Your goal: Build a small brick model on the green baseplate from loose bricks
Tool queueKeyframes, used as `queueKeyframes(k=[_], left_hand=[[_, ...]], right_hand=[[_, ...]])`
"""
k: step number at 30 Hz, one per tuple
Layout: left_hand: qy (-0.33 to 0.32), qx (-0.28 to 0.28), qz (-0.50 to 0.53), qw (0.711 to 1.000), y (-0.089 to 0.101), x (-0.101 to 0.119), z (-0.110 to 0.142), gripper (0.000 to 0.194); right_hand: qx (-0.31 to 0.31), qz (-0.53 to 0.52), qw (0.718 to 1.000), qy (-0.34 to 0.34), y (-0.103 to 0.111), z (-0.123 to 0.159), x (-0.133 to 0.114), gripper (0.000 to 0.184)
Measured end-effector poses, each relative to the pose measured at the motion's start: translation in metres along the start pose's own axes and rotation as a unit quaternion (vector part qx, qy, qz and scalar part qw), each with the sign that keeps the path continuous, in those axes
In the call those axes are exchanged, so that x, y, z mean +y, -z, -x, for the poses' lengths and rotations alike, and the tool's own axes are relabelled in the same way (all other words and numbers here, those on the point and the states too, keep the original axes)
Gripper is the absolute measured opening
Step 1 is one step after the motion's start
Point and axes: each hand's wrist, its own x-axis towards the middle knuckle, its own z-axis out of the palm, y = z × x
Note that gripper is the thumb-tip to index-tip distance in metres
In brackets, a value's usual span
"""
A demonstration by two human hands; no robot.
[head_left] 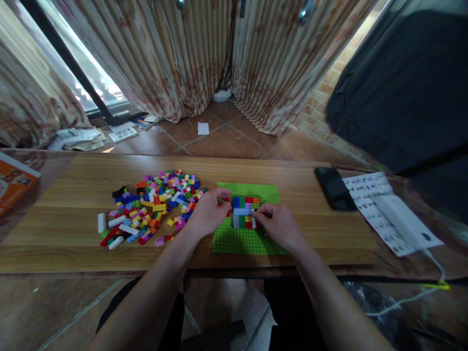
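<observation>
A green studded baseplate (248, 246) lies on the wooden table, bearing a patch of joined toy bricks (242, 211) in blue, green, red, lilac, pale blue and other colours. My left hand (208, 212) is over the plate's left edge, its fingers closed around a red brick (228, 213) that is mostly covered by them. From the right, my right hand (280, 224) reaches to the patch with thumb and fingers pinched together at its right side. Whatever that pinch holds is too small and hidden to name.
A loose heap of coloured bricks (157, 204) spreads left of the baseplate. On the right lie a black phone (334, 188), a printed sheet (369, 190) and a white device with a cable (405, 222). An orange box (16, 183) stands at the far left.
</observation>
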Motion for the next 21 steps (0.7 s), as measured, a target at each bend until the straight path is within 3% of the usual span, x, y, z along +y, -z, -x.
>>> queueKeyframes(k=[10,14,21], left_hand=[[-0.005,-0.006,0.003,1.0,0.002,0.002,0.004,0.029],[-0.008,-0.004,-0.003,1.0,0.003,0.001,0.003,0.029],[-0.007,0.003,-0.007,1.0,0.004,0.001,0.001,0.03]], right_hand=[[-0.017,-0.089,0.996,-0.019,0.002,0.001,0.011,0.029],[0.014,-0.067,0.998,-0.014,0.008,0.004,0.014,0.035],[-0.014,-0.015,1.0,0.006,0.004,0.006,0.015,0.031]])
